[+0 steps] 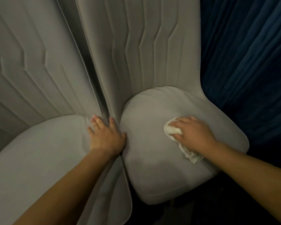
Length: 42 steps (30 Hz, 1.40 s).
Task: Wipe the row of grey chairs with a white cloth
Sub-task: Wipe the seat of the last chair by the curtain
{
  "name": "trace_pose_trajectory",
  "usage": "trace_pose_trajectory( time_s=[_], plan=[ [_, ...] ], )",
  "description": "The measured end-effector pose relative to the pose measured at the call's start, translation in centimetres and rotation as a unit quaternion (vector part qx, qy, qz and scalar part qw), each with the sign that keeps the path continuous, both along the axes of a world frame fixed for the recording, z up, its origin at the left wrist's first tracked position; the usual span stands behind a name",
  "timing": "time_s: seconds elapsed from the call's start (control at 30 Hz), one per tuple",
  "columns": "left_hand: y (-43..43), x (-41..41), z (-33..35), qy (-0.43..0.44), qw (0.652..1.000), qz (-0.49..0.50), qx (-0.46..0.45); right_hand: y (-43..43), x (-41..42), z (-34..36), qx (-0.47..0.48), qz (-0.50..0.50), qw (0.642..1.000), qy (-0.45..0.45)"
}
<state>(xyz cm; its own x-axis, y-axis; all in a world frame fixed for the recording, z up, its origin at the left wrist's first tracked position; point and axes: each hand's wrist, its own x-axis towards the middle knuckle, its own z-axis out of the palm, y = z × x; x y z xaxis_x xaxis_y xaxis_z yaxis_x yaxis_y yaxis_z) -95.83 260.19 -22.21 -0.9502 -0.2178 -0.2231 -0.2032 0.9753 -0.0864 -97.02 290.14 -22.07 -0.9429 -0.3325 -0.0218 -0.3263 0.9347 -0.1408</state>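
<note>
Two grey upholstered chairs stand side by side with ribbed backs. The right chair (pixel 152 168) has a rounded seat cushion, and on it my right hand (pixel 193 133) grips a crumpled white cloth (pixel 172 129) and holds it down against the cushion. One end of the cloth trails out under my wrist. My left hand (pixel 105 135) rests flat, fingers spread, on the inner edge of the left chair (pixel 39 151), right at the narrow gap between the two seats.
A dark blue pleated curtain (pixel 250 62) hangs close along the right side of the right chair. The floor in front of the seats is dark and hard to make out.
</note>
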Motion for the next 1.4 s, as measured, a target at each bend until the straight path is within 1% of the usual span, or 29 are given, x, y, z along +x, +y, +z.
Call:
trace_pose_trajectory(
  time_s=[0.07,0.1,0.13,0.17,0.2,0.23,0.27,0.3,0.33,0.4,0.47,0.5,0.57,0.63,0.77,0.83,0.97,1.07,1.13,1.17,1.23,1.27,1.3,1.37,1.4],
  plan=[
    [1.1,0.6,1.2,0.023,1.000,-0.001,0.008,1.8,-2.0,0.5,0.027,-0.037,0.999,0.005],
    [1.5,1.0,1.5,0.066,0.998,-0.012,0.015,2.5,-2.7,0.6,0.040,-0.054,0.998,0.011],
    [2.0,1.4,1.7,0.131,0.990,-0.040,0.029,2.9,-3.3,0.7,0.050,-0.070,0.996,0.017],
    [2.7,1.9,1.8,0.204,0.974,-0.086,0.051,3.2,-3.7,0.7,0.057,-0.086,0.994,0.021],
    [3.8,2.5,1.8,0.266,0.949,-0.146,0.079,3.2,-4.0,0.7,0.060,-0.099,0.993,0.028],
    [5.1,2.9,1.7,0.307,0.923,-0.208,0.102,3.1,-4.3,0.8,0.055,-0.106,0.992,0.040],
    [6.4,3.2,1.5,0.323,0.904,-0.255,0.113,2.8,-4.4,1.0,0.042,-0.106,0.992,0.056],
    [7.4,3.2,1.2,0.320,0.898,-0.278,0.117,2.4,-4.5,1.3,0.022,-0.100,0.992,0.071],
    [8.1,3.0,1.0,0.305,0.904,-0.276,0.120,2.0,-4.3,1.5,-0.002,-0.091,0.993,0.076],
    [8.0,2.0,0.0,0.236,0.936,-0.232,0.122,1.6,-3.5,1.4,-0.031,-0.066,0.996,0.047],
    [6.8,1.0,-1.8,0.134,0.970,-0.178,0.102,2.0,-2.4,0.6,-0.018,-0.040,0.999,-0.001],
    [6.3,0.7,-2.5,0.089,0.980,-0.152,0.093,2.5,-2.0,0.4,-0.015,-0.034,0.999,-0.023],
    [5.9,0.3,-3.4,0.049,0.987,-0.126,0.087,3.5,-2.0,0.3,-0.032,-0.043,0.997,-0.058],
    [6.2,0.0,-3.6,0.043,0.984,-0.140,0.096,3.8,-2.6,0.1,-0.039,-0.047,0.997,-0.057],
    [6.1,0.0,-2.9,0.030,0.980,-0.160,0.113,3.2,-3.6,-1.1,-0.034,-0.041,0.998,0.028],
    [5.6,0.3,-2.8,0.029,0.979,-0.167,0.117,3.6,-4.6,-1.3,-0.050,-0.057,0.996,0.037],
    [5.8,0.4,-3.2,0.046,0.980,-0.169,0.099,4.5,-8.2,-0.9,-0.016,-0.111,0.993,0.037],
    [6.0,0.4,-3.4,0.052,0.980,-0.167,0.093,3.3,-10.0,0.1,-0.043,-0.151,0.987,0.031],
    [5.9,0.4,-3.5,0.056,0.980,-0.167,0.094,1.2,-10.2,0.7,-0.081,-0.115,0.990,0.031],
    [5.9,0.3,-3.6,0.058,0.980,-0.165,0.096,0.2,-9.9,0.8,-0.082,-0.070,0.994,0.030],
    [5.7,0.3,-3.7,0.061,0.979,-0.165,0.099,-1.3,-9.3,0.1,-0.021,0.038,0.999,0.027],
    [5.7,0.3,-3.7,0.062,0.979,-0.165,0.102,-1.2,-9.2,-0.4,0.007,0.068,0.997,0.028],
    [5.6,0.3,-3.8,0.061,0.979,-0.167,0.104,-0.6,-9.4,-0.7,0.010,0.058,0.998,0.025],
    [5.4,0.2,-3.8,0.061,0.978,-0.170,0.106,1.7,-10.2,-0.5,0.001,-0.024,1.000,0.016],
    [5.3,0.2,-3.9,0.062,0.978,-0.171,0.107,3.2,-10.6,-0.2,0.017,-0.062,0.998,0.009]
  ],
)
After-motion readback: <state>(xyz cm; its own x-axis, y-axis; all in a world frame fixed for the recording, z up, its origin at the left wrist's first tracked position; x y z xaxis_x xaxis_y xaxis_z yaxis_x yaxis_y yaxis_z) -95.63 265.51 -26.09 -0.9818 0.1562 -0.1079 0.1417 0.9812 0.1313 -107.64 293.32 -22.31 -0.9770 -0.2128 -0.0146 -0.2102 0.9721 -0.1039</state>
